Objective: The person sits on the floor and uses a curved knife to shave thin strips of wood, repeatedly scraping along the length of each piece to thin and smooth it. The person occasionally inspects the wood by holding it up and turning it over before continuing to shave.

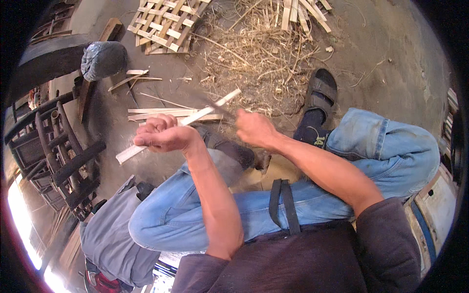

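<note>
Head view. Left hand [163, 134] is grasping a pale strip [198, 115], fingers curling around it, thumb pressing on it. Strip is slanting above the floor [391, 53], one end sticking out left of the hand, the other reaching toward the shavings [259, 63]. Right hand [255, 128] is clenching around a knife [222, 111], the grip hiding inside the fist. Blade is showing as a dark blur, crossing the strip's line; contact: cannot tell.

Floor: shavings are spreading across the middle and toward the far edge. Panel [163, 24] is lying left of them, also toward that edge, running out of view. Loose strips [141, 111] are lying just beyond the left hand; a fan of slats [305, 13] is lying toward the far edge, right of the panel.

Progress (judged): much cutting is appearing done, given the shavings. Panel is looking partly woven, its ends sticking out unevenly. Strip in hand is seeming mid-shaping. Loose strips and slats are lying unwoven; whether they are needing more work, cannot tell.
</note>
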`<action>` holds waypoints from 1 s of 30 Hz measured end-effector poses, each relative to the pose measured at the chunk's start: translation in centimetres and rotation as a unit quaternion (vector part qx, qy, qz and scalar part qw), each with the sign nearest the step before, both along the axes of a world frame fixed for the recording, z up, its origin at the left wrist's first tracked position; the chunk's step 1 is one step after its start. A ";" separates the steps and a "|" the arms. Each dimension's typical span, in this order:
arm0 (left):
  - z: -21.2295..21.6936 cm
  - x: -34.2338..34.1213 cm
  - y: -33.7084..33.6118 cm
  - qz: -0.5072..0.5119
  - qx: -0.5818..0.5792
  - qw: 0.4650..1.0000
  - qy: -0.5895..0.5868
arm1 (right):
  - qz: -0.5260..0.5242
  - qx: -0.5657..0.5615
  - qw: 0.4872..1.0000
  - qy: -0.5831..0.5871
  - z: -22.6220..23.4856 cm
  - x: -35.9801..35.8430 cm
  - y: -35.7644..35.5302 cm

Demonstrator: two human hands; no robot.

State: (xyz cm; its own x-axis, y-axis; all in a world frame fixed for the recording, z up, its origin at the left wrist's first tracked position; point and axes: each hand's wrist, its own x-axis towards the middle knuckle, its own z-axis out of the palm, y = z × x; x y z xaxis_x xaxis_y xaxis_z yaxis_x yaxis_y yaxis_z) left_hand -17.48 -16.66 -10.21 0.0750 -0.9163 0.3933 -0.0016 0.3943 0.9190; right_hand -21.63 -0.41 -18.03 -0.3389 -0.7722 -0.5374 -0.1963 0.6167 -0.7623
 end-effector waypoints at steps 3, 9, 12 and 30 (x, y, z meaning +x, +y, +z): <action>-0.2 -0.3 -0.5 0.007 0.014 1.000 0.024 | -0.027 0.057 0.998 0.009 -3.2 -0.6 1.6; 1.4 -1.3 0.7 -0.046 0.018 0.998 0.045 | -0.093 0.029 0.993 0.063 -5.6 -0.8 2.0; 4.4 0.0 0.7 -0.061 -0.008 0.993 0.100 | -0.302 -0.012 0.947 -0.109 -2.4 -0.8 0.0; 13.0 13.0 8.6 -0.396 0.607 0.689 0.004 | -0.266 -0.257 0.865 -0.339 11.7 -2.6 -3.7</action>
